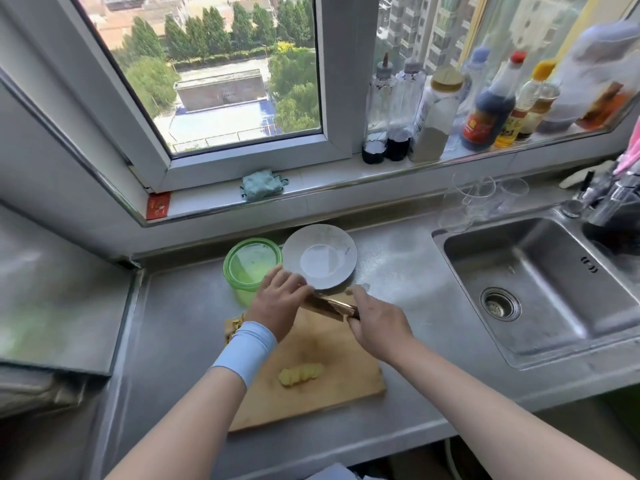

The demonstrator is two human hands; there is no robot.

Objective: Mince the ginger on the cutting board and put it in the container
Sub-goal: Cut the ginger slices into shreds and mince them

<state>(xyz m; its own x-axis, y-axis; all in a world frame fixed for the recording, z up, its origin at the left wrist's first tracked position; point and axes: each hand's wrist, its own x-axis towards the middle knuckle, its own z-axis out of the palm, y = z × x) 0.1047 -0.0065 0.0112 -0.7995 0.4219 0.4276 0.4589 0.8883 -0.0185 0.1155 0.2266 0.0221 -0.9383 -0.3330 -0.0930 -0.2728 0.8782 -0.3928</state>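
A wooden cutting board (332, 400) lies on the steel counter. A row of pale yellow ginger slices (300, 374) sits near its middle. My right hand (375, 320) grips the handle of a knife (329, 305) held over the board's far edge. My left hand (280, 303), with a light blue wristband, rests its fingers on the blade's far end. Just beyond, a white plate (320, 259) stands beside a green lidded container (250, 266). Whether anything lies on the blade is hidden by my left hand.
A steel sink (540, 289) is set in the counter to the right, with clear glasses (481, 199) behind it. Bottles (440, 112) line the window sill, where a teal cloth (261, 184) also lies. A raised steel surface (59, 289) stands at the left.
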